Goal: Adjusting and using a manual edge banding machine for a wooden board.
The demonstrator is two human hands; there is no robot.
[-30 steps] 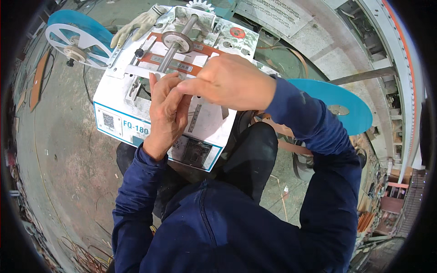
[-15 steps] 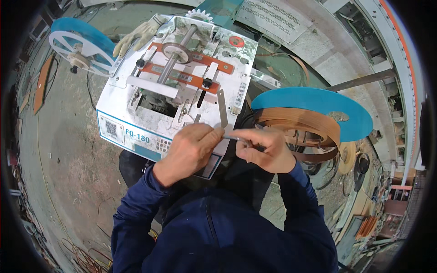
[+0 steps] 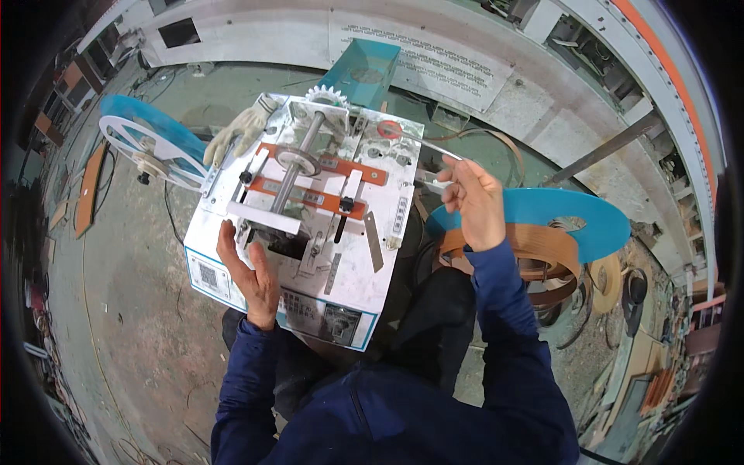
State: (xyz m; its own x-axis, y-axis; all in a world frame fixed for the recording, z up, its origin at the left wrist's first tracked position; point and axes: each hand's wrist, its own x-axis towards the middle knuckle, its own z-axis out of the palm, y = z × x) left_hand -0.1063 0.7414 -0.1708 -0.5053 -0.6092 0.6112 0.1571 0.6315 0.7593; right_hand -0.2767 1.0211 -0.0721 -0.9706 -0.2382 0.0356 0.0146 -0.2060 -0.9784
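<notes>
My right hand (image 3: pixel 479 203) is raised over the right side of the white machine (image 3: pixel 364 298). Its fingers are closed on a thin metal rod (image 3: pixel 434 146), whose far end reaches a red round part (image 3: pixel 389 129) on the machine's top; whether they touch I cannot tell. My left hand (image 3: pixel 252 279) is open at the machine's front left, fingers spread near a white bar (image 3: pixel 263 218). A shaft with a round wheel (image 3: pixel 298 161) crosses two orange bars (image 3: pixel 333 203). A flat metal blade (image 3: pixel 373 242) and a short metal strip (image 3: pixel 332 273) lie on the top.
A knit glove (image 3: pixel 246 132) lies at the machine's back left, by a blue-and-white reel (image 3: pixel 147 147). At right stands a blue disc (image 3: pixel 597 221) with a brown coiled band (image 3: pixel 542 252). A blue tray (image 3: pixel 360 74) sits behind. Boards and scraps litter the floor at right.
My hands have come apart. The right one has moved up and away with the thin metal rod; the left has let go, opened and shifted left. The view has tilted farther forward.
</notes>
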